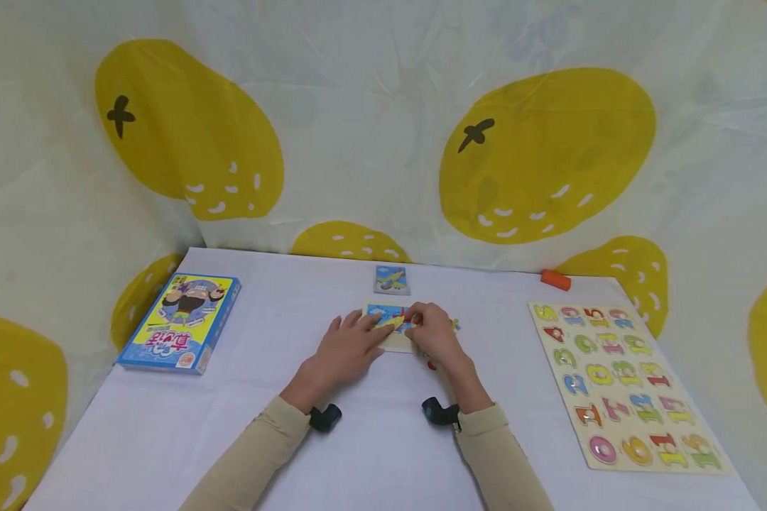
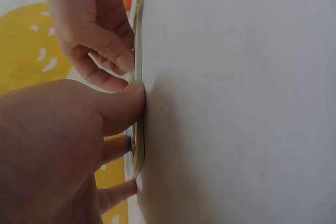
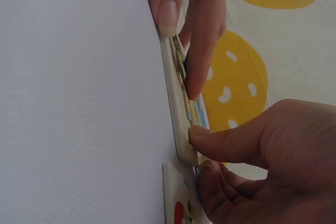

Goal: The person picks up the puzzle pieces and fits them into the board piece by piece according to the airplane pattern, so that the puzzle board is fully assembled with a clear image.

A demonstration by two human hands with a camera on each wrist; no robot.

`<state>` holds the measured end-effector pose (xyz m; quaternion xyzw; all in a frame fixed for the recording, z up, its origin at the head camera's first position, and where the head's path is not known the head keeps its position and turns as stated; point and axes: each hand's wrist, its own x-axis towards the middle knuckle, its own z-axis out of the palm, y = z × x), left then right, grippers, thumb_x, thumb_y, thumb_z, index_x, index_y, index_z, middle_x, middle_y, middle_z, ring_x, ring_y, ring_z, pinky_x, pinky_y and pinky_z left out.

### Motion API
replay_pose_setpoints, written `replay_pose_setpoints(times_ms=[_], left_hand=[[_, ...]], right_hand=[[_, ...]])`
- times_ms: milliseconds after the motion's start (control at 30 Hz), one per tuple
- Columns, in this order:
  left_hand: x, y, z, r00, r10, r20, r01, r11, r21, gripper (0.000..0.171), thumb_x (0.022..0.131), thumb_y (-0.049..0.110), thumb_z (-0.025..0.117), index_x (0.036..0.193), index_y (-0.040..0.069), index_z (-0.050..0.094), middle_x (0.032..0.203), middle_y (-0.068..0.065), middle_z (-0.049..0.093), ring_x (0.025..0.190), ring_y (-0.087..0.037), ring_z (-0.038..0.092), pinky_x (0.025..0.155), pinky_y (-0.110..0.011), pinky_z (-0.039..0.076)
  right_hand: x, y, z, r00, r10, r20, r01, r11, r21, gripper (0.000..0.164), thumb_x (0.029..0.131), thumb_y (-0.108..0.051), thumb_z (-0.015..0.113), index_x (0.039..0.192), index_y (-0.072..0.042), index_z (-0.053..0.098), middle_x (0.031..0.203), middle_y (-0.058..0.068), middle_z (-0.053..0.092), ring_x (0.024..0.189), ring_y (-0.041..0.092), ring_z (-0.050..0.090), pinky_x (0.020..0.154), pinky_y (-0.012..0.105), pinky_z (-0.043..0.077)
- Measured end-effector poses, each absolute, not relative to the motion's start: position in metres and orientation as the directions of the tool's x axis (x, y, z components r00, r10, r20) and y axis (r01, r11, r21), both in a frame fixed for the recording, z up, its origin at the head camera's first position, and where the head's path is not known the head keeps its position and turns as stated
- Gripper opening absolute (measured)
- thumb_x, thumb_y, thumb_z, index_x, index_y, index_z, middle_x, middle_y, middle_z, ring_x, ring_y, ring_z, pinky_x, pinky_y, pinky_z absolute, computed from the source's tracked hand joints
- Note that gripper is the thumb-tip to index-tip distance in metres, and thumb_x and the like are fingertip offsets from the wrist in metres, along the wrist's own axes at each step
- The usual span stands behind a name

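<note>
A small wooden puzzle board (image 1: 396,346) with a blue picture and a yellow shape lies flat on the white table. My left hand (image 1: 351,348) rests on its left part with fingers spread, its thumb (image 2: 128,103) at the near edge. At the board's right end, my right hand (image 1: 436,333) has curled fingers and pinches a puzzle piece by a red part of the picture; the piece is mostly hidden. In the right wrist view, the right thumb (image 3: 210,140) lies at the board's corner. A loose piece with a red patch (image 3: 179,211) lies beside that end.
Behind the board is a small picture tile (image 1: 392,280) with a yellow plane. A blue and yellow box (image 1: 177,323) lies at left. On the right are a wooden number board (image 1: 626,387) and an orange cylinder (image 1: 555,279). A small yellow piece (image 1: 456,324) shows beyond the right hand.
</note>
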<state>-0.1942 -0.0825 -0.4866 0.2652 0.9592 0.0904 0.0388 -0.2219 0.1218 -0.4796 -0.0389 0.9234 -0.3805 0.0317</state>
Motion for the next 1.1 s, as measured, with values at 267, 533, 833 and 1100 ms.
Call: replay_pose_setpoints(times_ms=[267,533,833,1100], left_hand=[[-0.199,-0.092,-0.485,-0.849,0.526,-0.050,0.496,0.826,0.268,0.050,0.103,0.036,0.053,0.151,0.029,0.043,0.162,0.001,0.034,0.151,-0.032,0.030,0.118,-0.060,0.029],[-0.197,-0.100,-0.481,-0.859,0.508,-0.067,0.469,0.833,0.294,0.053,0.101,0.030,0.057,0.151,0.020,0.044,0.161,-0.001,0.037,0.150,-0.034,0.032,0.118,-0.048,0.035],[-0.192,-0.102,-0.477,-0.878,0.469,-0.097,0.421,0.852,0.311,0.054,0.101,0.030,0.057,0.152,0.021,0.042,0.161,0.000,0.037,0.151,-0.032,0.031,0.116,-0.051,0.038],[-0.190,-0.102,-0.478,-0.873,0.483,-0.071,0.443,0.845,0.301,0.053,0.102,0.028,0.056,0.152,0.020,0.042,0.161,-0.001,0.036,0.151,-0.033,0.030,0.119,-0.050,0.034]], right_hand=[[-0.226,0.121,-0.482,-0.997,-0.072,-0.007,-0.047,0.716,-0.696,0.014,0.083,-0.002,0.072,0.096,-0.005,0.070,0.093,0.011,0.060,0.083,0.023,0.052,0.072,0.033,0.045],[-0.224,0.121,-0.483,-0.998,-0.031,-0.054,0.017,0.710,-0.704,0.010,0.084,-0.005,0.072,0.094,-0.006,0.071,0.093,0.010,0.060,0.086,0.024,0.052,0.072,0.032,0.045],[-0.225,0.130,-0.477,-0.992,-0.092,-0.084,-0.001,0.678,-0.735,0.013,0.087,-0.004,0.068,0.099,-0.006,0.071,0.092,0.008,0.064,0.084,0.021,0.055,0.070,0.029,0.046],[-0.227,0.152,-0.473,-0.996,-0.045,-0.073,0.022,0.695,-0.719,0.015,0.094,-0.012,0.061,0.106,-0.012,0.070,0.099,0.006,0.065,0.092,0.023,0.056,0.080,0.032,0.049]])
